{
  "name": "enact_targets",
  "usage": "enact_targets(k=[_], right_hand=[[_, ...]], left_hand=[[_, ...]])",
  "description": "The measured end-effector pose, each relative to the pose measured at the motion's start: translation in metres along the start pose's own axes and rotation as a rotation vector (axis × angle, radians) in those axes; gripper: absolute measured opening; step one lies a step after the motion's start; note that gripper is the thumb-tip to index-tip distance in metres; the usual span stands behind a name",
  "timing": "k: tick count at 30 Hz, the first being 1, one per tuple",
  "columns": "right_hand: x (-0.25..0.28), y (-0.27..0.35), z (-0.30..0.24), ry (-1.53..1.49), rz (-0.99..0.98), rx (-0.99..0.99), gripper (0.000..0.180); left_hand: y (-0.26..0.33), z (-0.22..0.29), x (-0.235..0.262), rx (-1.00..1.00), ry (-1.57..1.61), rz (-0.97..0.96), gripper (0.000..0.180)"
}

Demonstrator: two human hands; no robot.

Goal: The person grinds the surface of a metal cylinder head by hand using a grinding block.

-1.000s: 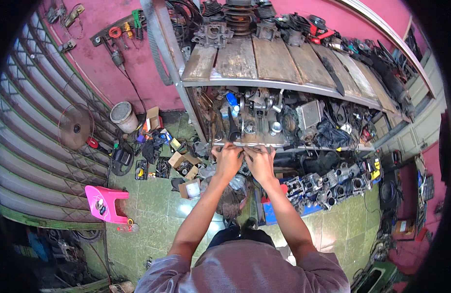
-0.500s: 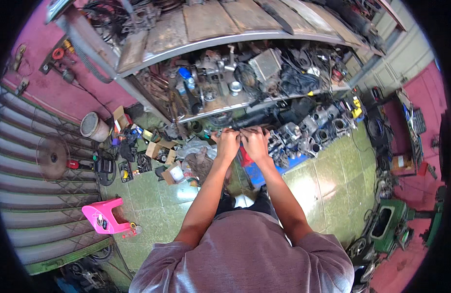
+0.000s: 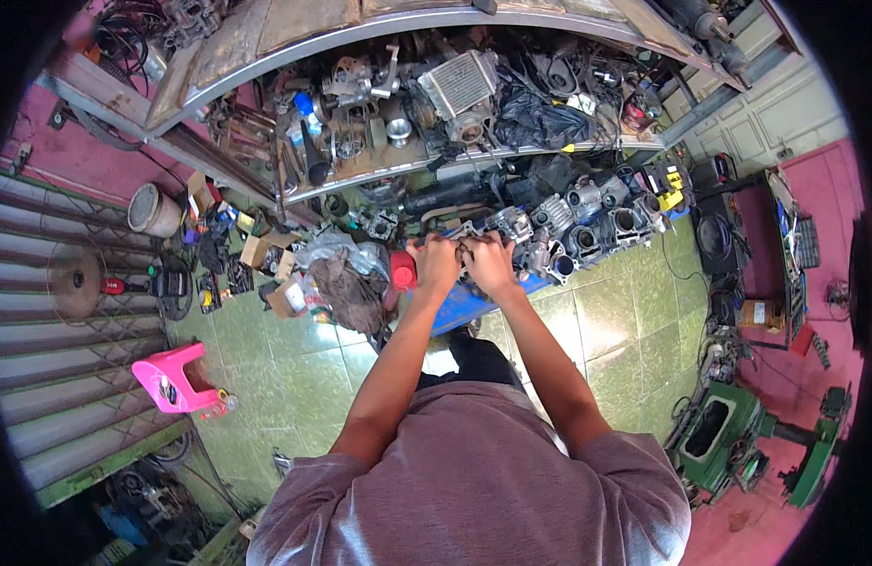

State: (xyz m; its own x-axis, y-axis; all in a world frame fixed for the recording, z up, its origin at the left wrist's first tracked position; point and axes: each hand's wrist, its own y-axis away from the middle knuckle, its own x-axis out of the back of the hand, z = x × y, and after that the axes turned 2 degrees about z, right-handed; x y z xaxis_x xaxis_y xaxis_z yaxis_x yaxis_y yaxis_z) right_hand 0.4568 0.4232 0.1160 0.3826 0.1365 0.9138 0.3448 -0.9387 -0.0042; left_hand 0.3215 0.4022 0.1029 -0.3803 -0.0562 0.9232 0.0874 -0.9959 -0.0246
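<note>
Side by side above the row of engine parts, my left hand and my right hand are closed around a grey metal part. The fingers cover most of the part, so its exact kind cannot be made out. Just left of my left hand is a red container. Below the hands stretches a blue surface. To the right stand several grey engine cylinders and metal castings, close together.
A shelf frame loaded with engine parts and a radiator spans the far side. At left lie a brown cloth, open cardboard boxes, a bucket and a pink stool. A green machine stands at right.
My view and both hands have shifted right along the row of engine parts. The red container now shows left of my left hand instead of below the hands. Both hands stay closed together.
</note>
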Motion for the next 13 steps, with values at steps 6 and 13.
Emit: enact_targets(k=[6, 13], right_hand=[[-0.011, -0.004, 0.043, 0.001, -0.149, 0.105, 0.023], [-0.043, -0.006, 0.070, 0.140, -0.278, 0.205, 0.034]], left_hand=[[0.005, 0.024, -0.038, 0.073, -0.007, -0.027, 0.014], [0.008, 0.021, -0.085, 0.061, -0.170, -0.131, 0.024]])
